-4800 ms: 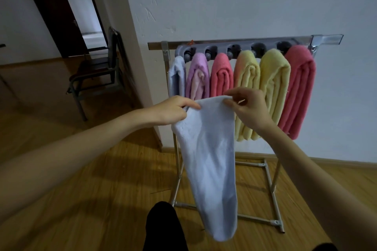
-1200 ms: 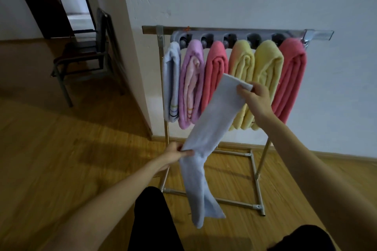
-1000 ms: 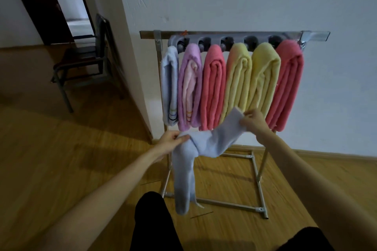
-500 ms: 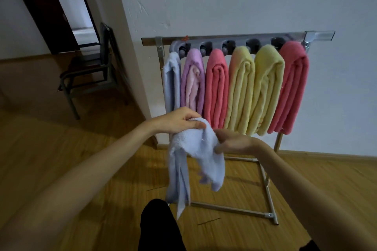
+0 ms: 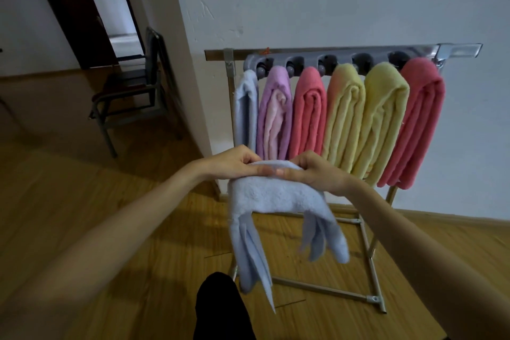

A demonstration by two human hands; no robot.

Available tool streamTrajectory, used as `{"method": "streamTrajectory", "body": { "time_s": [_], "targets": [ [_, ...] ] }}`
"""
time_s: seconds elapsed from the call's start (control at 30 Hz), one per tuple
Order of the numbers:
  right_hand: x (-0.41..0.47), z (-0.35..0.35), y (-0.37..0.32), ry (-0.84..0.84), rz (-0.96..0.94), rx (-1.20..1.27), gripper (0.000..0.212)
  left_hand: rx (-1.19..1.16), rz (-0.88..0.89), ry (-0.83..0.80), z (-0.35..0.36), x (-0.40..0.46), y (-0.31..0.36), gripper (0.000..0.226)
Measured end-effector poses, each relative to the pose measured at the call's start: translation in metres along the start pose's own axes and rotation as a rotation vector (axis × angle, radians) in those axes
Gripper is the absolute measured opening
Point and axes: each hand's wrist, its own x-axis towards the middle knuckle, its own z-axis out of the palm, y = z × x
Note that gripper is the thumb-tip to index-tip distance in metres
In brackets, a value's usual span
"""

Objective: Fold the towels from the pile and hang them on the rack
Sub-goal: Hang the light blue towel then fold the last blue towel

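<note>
Folding the blue towel before the rack

My left hand [image 5: 233, 164] and right hand [image 5: 313, 174] pinch the towel [image 5: 276, 196] at its fold, ends dangling, just short of the rack [image 5: 430, 50]; next, I judge, it needs a free peg.

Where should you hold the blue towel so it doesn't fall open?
Hold the blue towel along its top fold, coming from above, one hand at each side of the middle. That is where the left hand and right hand pinch it now. Both ends hang down loose in layers, so gripping lower would probably let the fold slip apart.
</note>
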Motion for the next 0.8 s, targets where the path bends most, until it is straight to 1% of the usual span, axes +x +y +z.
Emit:
{"method": "streamTrajectory", "body": {
  "time_s": [0.03, 0.07, 0.13, 0.17, 0.2, 0.23, 0.27, 0.3, 0.37, 0.4, 0.43, 0.47, 0.53, 0.6, 0.7, 0.77, 0.8],
  "targets": [
    [0.001, -0.004, -0.001, 0.015, -0.010, -0.023, 0.042, -0.012, -0.027, -0.003, -0.002, -0.002, -0.005, 0.042],
    [0.001, -0.009, -0.001, 0.040, -0.013, -0.029, 0.044, -0.034, -0.049, -0.003, -0.004, -0.004, -0.009, 0.040],
    [0.001, -0.019, 0.002, 0.095, -0.006, -0.030, 0.048, -0.077, -0.066, -0.017, -0.008, -0.008, -0.020, 0.032],
    [0.001, -0.024, 0.003, 0.116, -0.004, -0.032, 0.052, -0.116, -0.072, -0.027, -0.011, -0.011, -0.025, 0.026],
    [0.001, -0.028, 0.005, 0.134, -0.003, -0.039, 0.056, -0.150, -0.087, -0.036, -0.014, -0.013, -0.029, 0.014],
    [0.002, -0.033, 0.008, 0.151, 0.002, -0.050, 0.058, -0.186, -0.095, -0.031, -0.017, -0.016, -0.033, 0.011],
    [0.004, -0.037, 0.010, 0.163, 0.007, -0.070, 0.055, -0.208, -0.093, -0.018, -0.022, -0.018, -0.035, 0.024],
    [0.006, -0.040, 0.012, 0.172, 0.001, -0.096, 0.046, -0.229, -0.084, -0.007, -0.026, -0.018, -0.035, 0.033],
    [0.010, -0.044, 0.010, 0.170, -0.062, -0.165, 0.017, -0.257, -0.050, 0.038, -0.035, -0.019, -0.032, 0.041],
    [0.013, -0.045, 0.006, 0.153, -0.094, -0.196, 0.015, -0.257, -0.018, 0.057, -0.039, -0.019, -0.027, 0.043],
    [0.016, -0.047, 0.001, 0.125, -0.129, -0.231, 0.019, -0.235, 0.018, 0.087, -0.044, -0.019, -0.024, 0.041],
    [0.020, -0.050, -0.005, 0.087, -0.158, -0.282, 0.021, -0.164, 0.064, 0.115, -0.049, -0.019, -0.020, 0.034],
    [0.029, -0.055, -0.019, -0.024, -0.188, -0.389, 0.028, 0.071, 0.138, 0.140, -0.061, -0.021, -0.013, 0.017],
    [0.041, -0.061, -0.029, -0.121, -0.172, -0.529, 0.038, 0.302, 0.151, 0.114, -0.074, -0.023, -0.006, 0.021],
    [0.059, -0.062, -0.037, -0.202, -0.064, -0.771, 0.046, 0.584, 0.111, 0.053, -0.088, -0.022, -0.004, 0.030],
    [0.067, -0.055, -0.044, -0.192, -0.028, -0.867, 0.047, 0.713, 0.086, 0.073, -0.091, -0.018, -0.006, 0.033],
    [0.069, -0.051, -0.049, -0.160, -0.024, -0.899, 0.047, 0.746, 0.073, 0.111, -0.091, -0.016, -0.007, 0.033]
  ]
}}
